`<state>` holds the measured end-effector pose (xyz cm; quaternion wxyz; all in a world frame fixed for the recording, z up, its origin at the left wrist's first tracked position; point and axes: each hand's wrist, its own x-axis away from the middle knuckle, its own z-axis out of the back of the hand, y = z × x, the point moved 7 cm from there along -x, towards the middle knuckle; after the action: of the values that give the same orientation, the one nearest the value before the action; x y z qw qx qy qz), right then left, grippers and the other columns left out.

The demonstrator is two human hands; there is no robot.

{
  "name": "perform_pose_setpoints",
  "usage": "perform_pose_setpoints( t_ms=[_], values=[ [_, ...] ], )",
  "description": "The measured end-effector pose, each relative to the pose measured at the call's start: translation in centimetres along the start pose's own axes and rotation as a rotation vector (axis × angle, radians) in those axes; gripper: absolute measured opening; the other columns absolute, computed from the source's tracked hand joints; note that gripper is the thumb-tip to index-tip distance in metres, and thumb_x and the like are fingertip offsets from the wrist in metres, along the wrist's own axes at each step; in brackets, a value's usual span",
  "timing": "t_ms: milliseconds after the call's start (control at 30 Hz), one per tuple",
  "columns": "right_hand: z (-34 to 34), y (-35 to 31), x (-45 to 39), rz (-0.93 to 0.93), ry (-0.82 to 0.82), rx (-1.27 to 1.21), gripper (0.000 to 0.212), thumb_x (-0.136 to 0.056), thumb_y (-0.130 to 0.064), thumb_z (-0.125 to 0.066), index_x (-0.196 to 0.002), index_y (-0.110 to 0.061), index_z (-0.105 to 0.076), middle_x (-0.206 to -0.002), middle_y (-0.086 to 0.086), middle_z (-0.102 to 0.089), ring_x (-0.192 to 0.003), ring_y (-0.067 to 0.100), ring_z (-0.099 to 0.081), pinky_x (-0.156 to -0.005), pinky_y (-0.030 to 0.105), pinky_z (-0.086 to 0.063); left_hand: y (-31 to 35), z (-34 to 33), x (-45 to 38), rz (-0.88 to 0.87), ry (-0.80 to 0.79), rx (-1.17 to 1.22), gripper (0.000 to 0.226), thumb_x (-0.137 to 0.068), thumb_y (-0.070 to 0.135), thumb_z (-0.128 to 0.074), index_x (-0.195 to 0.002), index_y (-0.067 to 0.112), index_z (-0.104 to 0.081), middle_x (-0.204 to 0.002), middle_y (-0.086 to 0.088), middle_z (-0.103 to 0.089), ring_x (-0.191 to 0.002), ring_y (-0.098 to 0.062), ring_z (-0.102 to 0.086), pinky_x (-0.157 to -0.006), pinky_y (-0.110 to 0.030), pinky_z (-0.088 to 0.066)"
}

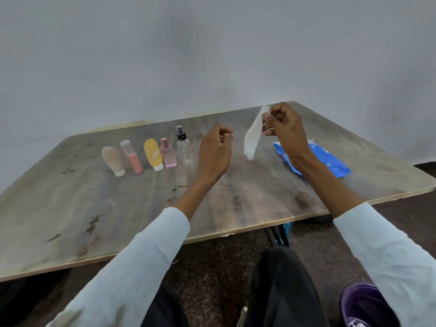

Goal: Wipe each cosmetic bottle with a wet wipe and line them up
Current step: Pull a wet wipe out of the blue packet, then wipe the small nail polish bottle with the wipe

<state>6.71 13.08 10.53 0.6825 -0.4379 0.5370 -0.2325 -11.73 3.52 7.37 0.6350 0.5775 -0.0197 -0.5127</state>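
Note:
Several cosmetic bottles stand in a row on the wooden table (118, 208): a beige tube (113, 160), a pink bottle (132, 156), a yellow tube (153, 154), a pink perfume bottle (168, 154) and a clear spray bottle (183, 147) with a black pump. My right hand (284, 128) is raised above the table and pinches the top of a white wet wipe (253, 135), which hangs down. My left hand (215, 152) hovers just right of the spray bottle, fingers loosely curled, holding nothing.
A blue wet-wipe pack (330, 161) lies on the table under my right forearm. A grey wall stands behind the table. Below the near edge are my dark trousers, a table leg and a purple shoe (363, 305).

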Motion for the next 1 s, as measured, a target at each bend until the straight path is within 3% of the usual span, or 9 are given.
perform_pose_setpoints(
  t_ms=[133, 233, 300, 400, 533, 667, 800, 900, 1000],
  values=[
    [-6.2, 0.7, -1.4, -0.088, -0.146, -0.105, 0.005, -0.105, -0.009, -0.064, -0.102, -0.010, -0.062, -0.081, -0.008, -0.072, -0.072, 0.007, -0.067, -0.070, 0.023, -0.056, -2.2, 2.7, -1.1, 0.137, -0.107, 0.177, 0.022, -0.109, 0.020, -0.050, -0.104, 0.010, -0.069, -0.089, -0.005, -0.075, -0.070, -0.014, -0.070, -0.062, -0.030, -0.054],
    [-10.5, 1.2, -2.2, -0.138, -0.239, -0.160, 0.002, -0.105, -0.012, -0.065, -0.104, -0.011, -0.065, -0.081, -0.007, -0.072, -0.075, 0.009, -0.068, -0.073, 0.026, -0.058, -4.1, 4.1, -2.0, 0.163, -0.090, 0.207, 0.033, -0.104, 0.033, -0.052, -0.097, 0.005, -0.068, -0.091, -0.020, -0.070, -0.077, -0.035, -0.070, -0.060, -0.046, -0.054],
    [-12.9, 1.5, -2.7, -0.162, -0.271, -0.173, 0.005, -0.106, -0.014, -0.065, -0.107, -0.009, -0.066, -0.077, -0.010, -0.070, -0.074, 0.009, -0.067, -0.073, 0.026, -0.057, -5.4, 5.0, -2.5, 0.183, -0.047, 0.211, 0.041, -0.100, 0.037, -0.055, -0.093, -0.001, -0.065, -0.090, -0.028, -0.067, -0.074, -0.039, -0.067, -0.059, -0.046, -0.050],
    [-15.1, 2.5, -3.5, -0.201, -0.262, -0.201, 0.006, -0.106, -0.016, -0.066, -0.102, -0.012, -0.067, -0.076, -0.011, -0.069, -0.073, 0.010, -0.066, -0.071, 0.026, -0.055, -6.7, 5.6, -3.2, 0.206, 0.000, 0.228, 0.036, -0.105, 0.029, -0.056, -0.090, -0.002, -0.063, -0.086, -0.025, -0.070, -0.070, -0.037, -0.067, -0.059, -0.037, -0.046],
    [-16.1, 4.5, -4.4, -0.241, -0.222, -0.222, 0.007, -0.105, -0.018, -0.067, -0.103, -0.011, -0.069, -0.078, -0.007, -0.070, -0.072, 0.009, -0.068, -0.071, 0.027, -0.056, -7.4, 5.7, -3.7, 0.188, 0.058, 0.226, 0.027, -0.107, 0.019, -0.057, -0.091, -0.001, -0.067, -0.079, -0.019, -0.070, -0.060, -0.015, -0.061, -0.052, -0.026, -0.045],
    [-15.9, 6.6, -4.8, -0.250, -0.210, -0.209, 0.009, -0.105, -0.021, -0.068, -0.104, -0.013, -0.068, -0.085, -0.005, -0.069, -0.074, 0.010, -0.067, -0.074, 0.028, -0.055, -7.6, 5.2, -4.0, 0.135, 0.073, 0.201, 0.018, -0.103, 0.018, -0.061, -0.086, 0.020, -0.068, -0.073, 0.000, -0.072, -0.056, -0.018, -0.067, -0.056, -0.038, -0.057],
    [-15.2, 8.1, -4.8, -0.270, -0.198, -0.227, 0.011, -0.103, -0.022, -0.070, -0.107, -0.012, -0.070, -0.093, 0.002, -0.074, -0.074, 0.011, -0.066, -0.075, 0.027, -0.056, -7.1, 5.4, -4.3, 0.088, 0.151, 0.115, 0.017, -0.099, 0.031, -0.060, -0.083, 0.034, -0.065, -0.078, 0.005, -0.073, -0.072, -0.023, -0.072, -0.065, -0.058, -0.061],
    [-14.9, 8.5, -5.0, -0.264, -0.178, -0.208, 0.010, -0.104, -0.022, -0.069, -0.110, -0.014, -0.069, -0.089, -0.002, -0.075, -0.070, 0.007, -0.064, -0.075, 0.027, -0.056, -7.3, 5.8, -4.1, 0.071, 0.209, 0.072, 0.017, -0.103, 0.029, -0.061, -0.087, 0.026, -0.066, -0.077, 0.006, -0.072, -0.071, -0.021, -0.072, -0.063, -0.056, -0.060],
    [-14.9, 8.3, -5.0, -0.251, -0.168, -0.165, 0.012, -0.106, -0.028, -0.066, -0.112, -0.017, -0.065, -0.086, -0.003, -0.075, -0.068, 0.009, -0.065, -0.073, 0.025, -0.056, -7.6, 6.2, -3.7, 0.084, 0.264, 0.081, 0.021, -0.107, 0.026, -0.060, -0.089, 0.016, -0.064, -0.074, -0.002, -0.071, -0.062, -0.023, -0.069, -0.054, -0.042, -0.056]
  ],
)
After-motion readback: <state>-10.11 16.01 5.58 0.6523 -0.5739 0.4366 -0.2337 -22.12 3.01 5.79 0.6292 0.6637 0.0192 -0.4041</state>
